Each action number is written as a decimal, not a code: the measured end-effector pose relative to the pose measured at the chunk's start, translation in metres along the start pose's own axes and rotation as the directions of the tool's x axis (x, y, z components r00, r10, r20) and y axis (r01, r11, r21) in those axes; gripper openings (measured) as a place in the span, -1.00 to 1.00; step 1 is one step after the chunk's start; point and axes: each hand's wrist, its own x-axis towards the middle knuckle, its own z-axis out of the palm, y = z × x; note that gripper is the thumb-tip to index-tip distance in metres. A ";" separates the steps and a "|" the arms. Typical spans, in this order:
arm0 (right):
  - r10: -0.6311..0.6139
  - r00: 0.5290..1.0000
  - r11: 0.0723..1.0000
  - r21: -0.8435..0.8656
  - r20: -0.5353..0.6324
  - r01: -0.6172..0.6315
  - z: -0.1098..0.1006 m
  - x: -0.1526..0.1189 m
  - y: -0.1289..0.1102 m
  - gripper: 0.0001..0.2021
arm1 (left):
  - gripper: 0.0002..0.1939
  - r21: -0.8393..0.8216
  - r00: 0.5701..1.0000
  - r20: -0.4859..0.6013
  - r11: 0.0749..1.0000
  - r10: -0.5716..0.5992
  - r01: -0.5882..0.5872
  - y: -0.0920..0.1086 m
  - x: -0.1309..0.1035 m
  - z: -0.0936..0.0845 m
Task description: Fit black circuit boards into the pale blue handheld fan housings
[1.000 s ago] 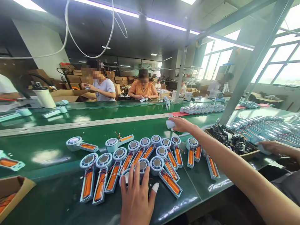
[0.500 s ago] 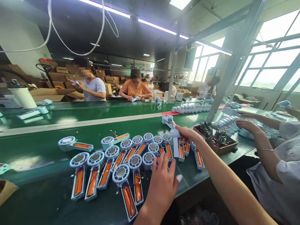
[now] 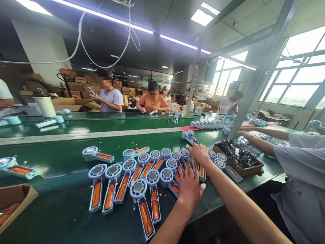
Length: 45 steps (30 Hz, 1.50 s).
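The carton [image 3: 251, 170] of shiny black parts [image 3: 238, 152] looks like dull brown cardboard. Left of the carton, the white tip cover [image 3: 203, 186] on my left hand [image 3: 189, 184] looks matt; I see smooth pale-blue plastic housings [image 3: 87, 158], glossy orange wrappings [image 3: 146, 215], dull metallic discs [image 3: 138, 188], a shiny green worktop [image 3: 61, 203]. Right of the carton, a co-worker's sleeve [image 3: 286, 147] is matt cloth.

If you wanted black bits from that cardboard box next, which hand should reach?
Probably the right hand: it looks nearer the cardboard box of black bits, and its forearm lies between that box and the left hand.
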 end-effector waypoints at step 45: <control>-0.164 0.711 0.676 0.447 -0.684 0.586 0.120 -0.118 0.022 -0.69 | -0.64 0.360 0.873 0.036 0.822 -0.486 0.442 -0.346 0.005 -0.173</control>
